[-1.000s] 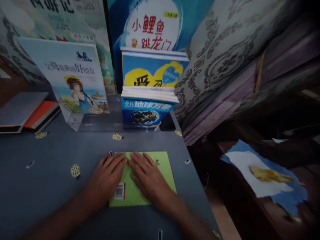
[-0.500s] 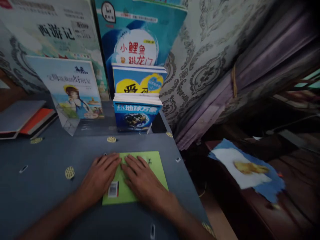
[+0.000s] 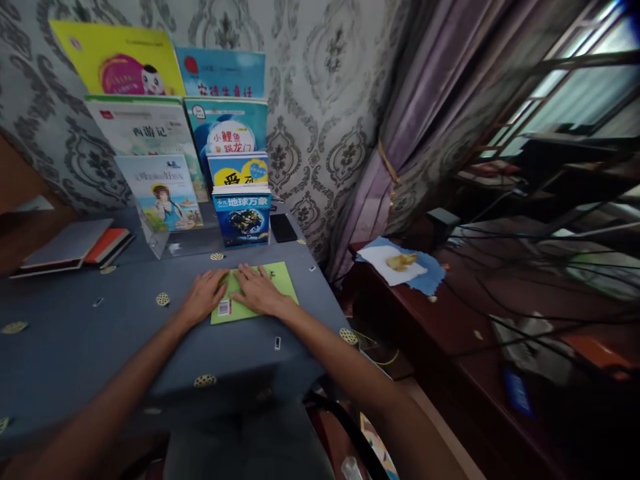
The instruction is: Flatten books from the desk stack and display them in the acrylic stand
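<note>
A light green book point(image 3: 245, 311) lies flat near the right side of the table, a barcode label on its lower left. My left hand point(image 3: 204, 295) rests with its fingers stretched out on the book's left edge, partly covering it. Beside it, my right hand point(image 3: 257, 291) lies flat over the middle of the cover, fingers spread a little. Behind both hands stands a clear display rack point(image 3: 183, 247) with books in tiers. Its front tier holds a pale blue book point(image 3: 165, 193) and a dark blue book with a globe point(image 3: 243, 223).
The table has a grey patterned cloth point(image 3: 125, 347). A stack of books point(image 3: 70, 247) lies at the left, and a black phone point(image 3: 283, 228) lies right of the rack. Across a gap at the right, a dark red desk point(image 3: 430, 327) bears cables and a blue cloth point(image 3: 430, 277).
The view has drawn back and tilted up, so the upper books, the window and more of the right desk show. Both hands stay flat on the green book.
</note>
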### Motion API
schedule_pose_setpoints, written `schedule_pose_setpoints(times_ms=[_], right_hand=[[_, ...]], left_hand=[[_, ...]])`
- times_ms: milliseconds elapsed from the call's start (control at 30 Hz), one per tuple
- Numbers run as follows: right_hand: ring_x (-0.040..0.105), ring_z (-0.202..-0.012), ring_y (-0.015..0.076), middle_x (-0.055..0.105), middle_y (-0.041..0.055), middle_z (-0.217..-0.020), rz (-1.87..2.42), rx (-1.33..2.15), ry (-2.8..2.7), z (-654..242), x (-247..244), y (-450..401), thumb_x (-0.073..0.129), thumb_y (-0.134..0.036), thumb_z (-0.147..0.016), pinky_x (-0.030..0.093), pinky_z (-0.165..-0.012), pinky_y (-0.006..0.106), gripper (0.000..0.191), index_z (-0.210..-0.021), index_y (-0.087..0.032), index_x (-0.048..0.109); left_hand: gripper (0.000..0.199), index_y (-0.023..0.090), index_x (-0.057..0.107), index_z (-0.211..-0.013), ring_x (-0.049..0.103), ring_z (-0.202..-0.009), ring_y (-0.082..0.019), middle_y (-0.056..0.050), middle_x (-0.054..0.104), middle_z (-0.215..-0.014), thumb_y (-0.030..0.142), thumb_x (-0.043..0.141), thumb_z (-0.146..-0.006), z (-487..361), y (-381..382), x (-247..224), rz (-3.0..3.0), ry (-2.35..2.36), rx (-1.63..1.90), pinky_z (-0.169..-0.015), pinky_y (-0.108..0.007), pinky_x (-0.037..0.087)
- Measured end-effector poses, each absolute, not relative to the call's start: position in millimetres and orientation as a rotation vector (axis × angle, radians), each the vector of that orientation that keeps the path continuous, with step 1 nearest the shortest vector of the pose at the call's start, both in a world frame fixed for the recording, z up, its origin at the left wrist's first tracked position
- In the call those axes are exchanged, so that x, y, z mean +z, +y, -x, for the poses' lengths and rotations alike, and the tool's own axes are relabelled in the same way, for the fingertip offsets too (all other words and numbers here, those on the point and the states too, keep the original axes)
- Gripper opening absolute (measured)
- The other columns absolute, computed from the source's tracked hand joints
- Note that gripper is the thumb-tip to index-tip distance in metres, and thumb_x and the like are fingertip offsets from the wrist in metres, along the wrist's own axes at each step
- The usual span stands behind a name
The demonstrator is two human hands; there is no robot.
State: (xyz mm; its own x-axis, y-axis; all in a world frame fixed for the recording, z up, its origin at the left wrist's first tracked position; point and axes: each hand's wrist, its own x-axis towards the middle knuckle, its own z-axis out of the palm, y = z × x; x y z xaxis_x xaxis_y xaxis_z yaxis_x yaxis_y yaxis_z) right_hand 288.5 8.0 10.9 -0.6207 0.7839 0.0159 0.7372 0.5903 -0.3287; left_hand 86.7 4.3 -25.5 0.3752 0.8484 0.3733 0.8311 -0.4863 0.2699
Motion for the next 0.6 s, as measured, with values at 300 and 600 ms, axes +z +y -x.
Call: schedule_pose_setpoints(times_ms=[300,600], right_hand=[[0.023,-0.156,0.0320,0.030,0.0229,-0.165,1.615,0.361,-2.466,-345,0,8,0.042,-0.046,-0.104,0.020,-0.124,0.058,0.064,-0.155,-0.008,0.038],[0.024,-0.156,0.0337,0.031,0.0248,-0.164,1.707,0.336,-2.474,-342,8,4,0.042,-0.041,-0.105,0.017,-0.123,0.063,0.060,-0.154,-0.005,0.040]], left_hand=[[0.041,0.018,0.062,-0.127,0.063,-0.113,-0.029,-0.013,0.070,-0.122,0.036,0.042,-0.097,-83,6,-29,-2.492,1.554,0.769,-0.099,-0.047,0.048],[0.050,0.016,0.050,-0.138,0.071,-0.105,-0.026,-0.015,0.072,-0.124,0.041,0.040,-0.096,-70,18,-31,-2.070,1.348,1.031,-0.097,-0.046,0.053]])
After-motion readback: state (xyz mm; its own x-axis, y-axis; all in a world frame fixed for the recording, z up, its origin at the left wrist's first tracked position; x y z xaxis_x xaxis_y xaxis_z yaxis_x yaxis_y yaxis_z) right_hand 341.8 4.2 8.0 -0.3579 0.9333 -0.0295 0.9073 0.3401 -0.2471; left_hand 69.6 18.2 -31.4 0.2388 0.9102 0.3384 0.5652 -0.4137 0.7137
